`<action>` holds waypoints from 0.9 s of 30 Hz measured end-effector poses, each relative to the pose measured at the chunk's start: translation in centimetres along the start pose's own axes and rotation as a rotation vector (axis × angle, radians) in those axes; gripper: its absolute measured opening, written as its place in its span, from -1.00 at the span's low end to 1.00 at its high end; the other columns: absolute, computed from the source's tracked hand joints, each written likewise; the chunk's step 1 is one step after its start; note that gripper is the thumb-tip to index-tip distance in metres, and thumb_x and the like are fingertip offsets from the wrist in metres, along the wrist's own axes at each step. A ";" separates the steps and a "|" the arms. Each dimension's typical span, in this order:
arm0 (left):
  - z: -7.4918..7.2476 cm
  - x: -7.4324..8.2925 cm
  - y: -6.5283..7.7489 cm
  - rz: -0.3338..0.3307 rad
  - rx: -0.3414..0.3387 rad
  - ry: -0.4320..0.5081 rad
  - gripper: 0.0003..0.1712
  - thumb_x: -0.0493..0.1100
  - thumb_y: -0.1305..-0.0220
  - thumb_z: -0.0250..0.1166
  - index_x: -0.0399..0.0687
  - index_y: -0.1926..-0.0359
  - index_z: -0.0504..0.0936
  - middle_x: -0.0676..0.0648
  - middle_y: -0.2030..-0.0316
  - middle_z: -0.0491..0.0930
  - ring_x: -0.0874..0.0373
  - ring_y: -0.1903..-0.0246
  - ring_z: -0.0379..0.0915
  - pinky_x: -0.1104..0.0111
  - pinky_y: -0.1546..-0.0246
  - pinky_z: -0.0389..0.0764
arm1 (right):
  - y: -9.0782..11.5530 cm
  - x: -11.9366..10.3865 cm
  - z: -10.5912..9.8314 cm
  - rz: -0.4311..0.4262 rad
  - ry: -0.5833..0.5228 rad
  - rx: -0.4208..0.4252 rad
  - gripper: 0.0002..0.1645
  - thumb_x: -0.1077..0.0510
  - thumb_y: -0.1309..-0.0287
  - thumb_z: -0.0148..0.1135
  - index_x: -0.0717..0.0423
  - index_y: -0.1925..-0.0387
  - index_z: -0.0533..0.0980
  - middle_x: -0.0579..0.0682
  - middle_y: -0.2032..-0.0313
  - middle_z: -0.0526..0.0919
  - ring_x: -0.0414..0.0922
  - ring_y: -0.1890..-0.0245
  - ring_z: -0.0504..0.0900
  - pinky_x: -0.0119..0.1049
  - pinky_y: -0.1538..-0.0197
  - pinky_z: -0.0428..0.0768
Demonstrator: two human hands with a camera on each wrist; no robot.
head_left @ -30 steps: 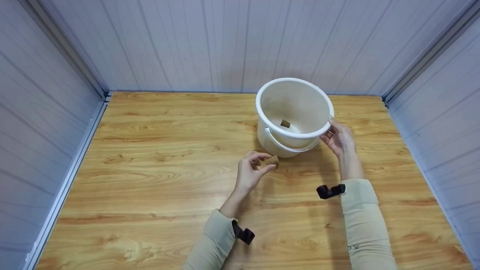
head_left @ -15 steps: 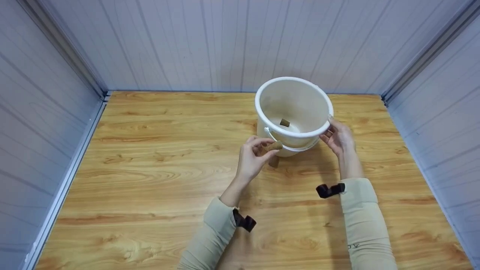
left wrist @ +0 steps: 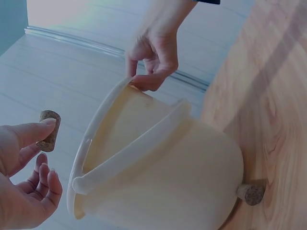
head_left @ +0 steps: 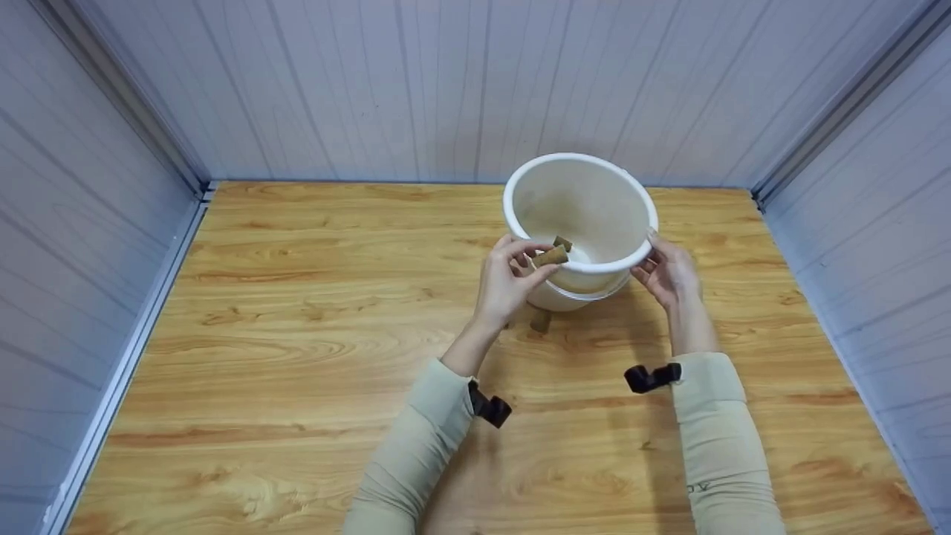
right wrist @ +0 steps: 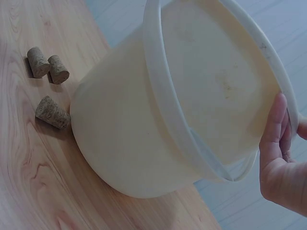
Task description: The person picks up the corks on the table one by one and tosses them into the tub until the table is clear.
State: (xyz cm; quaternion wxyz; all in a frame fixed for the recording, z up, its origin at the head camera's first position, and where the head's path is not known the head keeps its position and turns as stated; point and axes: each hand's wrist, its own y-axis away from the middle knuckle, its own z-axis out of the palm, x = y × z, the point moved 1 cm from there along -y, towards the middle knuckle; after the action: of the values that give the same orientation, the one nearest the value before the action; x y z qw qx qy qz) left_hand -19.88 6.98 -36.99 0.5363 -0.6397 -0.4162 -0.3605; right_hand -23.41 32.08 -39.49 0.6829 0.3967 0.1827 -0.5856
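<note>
One cork (head_left: 550, 256) pinched between the thumb and fingers of the left hand (head_left: 505, 288): a narrow hold, with the remaining fingers loosely bent in the left wrist view. Held above the near left part of the rim of a white bucket (head_left: 587, 197), and apart from that rim in the left wrist view. At the right side of the same rim, a grip by the right hand (head_left: 672, 279), likewise narrow, with fingers closed on the edge. Inside the bucket, down at the bottom, a second cork (head_left: 562, 244).

On the wood-grained surface (head_left: 297, 357), by the near left part of the bucket's base, three more. First, a nearest cork (right wrist: 53, 113) just beside the base, contact hard to tell. Then a close pair, an outer cork (right wrist: 38, 62) and a middle cork (right wrist: 58, 70), touching or almost so, impossible to say which.

Along the near side of the bucket, a thin white handle (head_left: 594, 297), hanging down. On both arms, pale sleeves (head_left: 416, 438) and a small black device (head_left: 490, 409) at each cuff. Behind the surface and at both sides, pale lined panels (head_left: 334, 89).
</note>
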 end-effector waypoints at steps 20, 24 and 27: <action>1.5 0.5 -4.3 -0.011 -0.044 -0.144 -0.76 -0.22 0.07 0.39 -0.18 0.30 0.66 -0.03 0.43 0.42 0.16 0.48 0.29 0.53 0.46 0.33 | -0.2 0.2 0.1 0.000 -0.023 -0.011 -0.84 0.21 -0.20 0.02 0.25 0.35 0.45 0.08 0.55 0.53 -0.06 0.60 0.55 -0.33 0.53 0.53; 1.7 0.6 -5.2 -0.016 -0.054 -0.187 -0.76 -0.22 0.07 0.39 -0.16 0.29 0.66 -0.02 0.45 0.40 0.20 0.48 0.27 0.54 0.47 0.30 | -0.3 0.3 0.1 -0.012 -0.008 -0.014 -0.85 0.20 -0.20 0.01 0.25 0.33 0.44 0.08 0.55 0.53 -0.07 0.61 0.55 -0.34 0.53 0.53; 1.9 0.6 -5.9 -0.028 -0.060 -0.225 -0.76 -0.22 0.07 0.39 -0.15 0.29 0.66 -0.02 0.45 0.40 0.22 0.47 0.26 0.54 0.47 0.27 | -0.3 0.3 0.1 -0.012 0.009 -0.013 -0.84 0.19 -0.20 0.02 0.25 0.34 0.43 0.07 0.56 0.53 -0.08 0.61 0.55 -0.35 0.54 0.53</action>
State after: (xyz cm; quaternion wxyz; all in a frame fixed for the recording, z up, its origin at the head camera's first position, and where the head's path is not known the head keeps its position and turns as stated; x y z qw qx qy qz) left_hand -25.01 9.39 -34.45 0.4616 -0.6860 -0.4717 -0.3063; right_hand -23.61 31.85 -39.76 0.6811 0.3936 0.1920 -0.5868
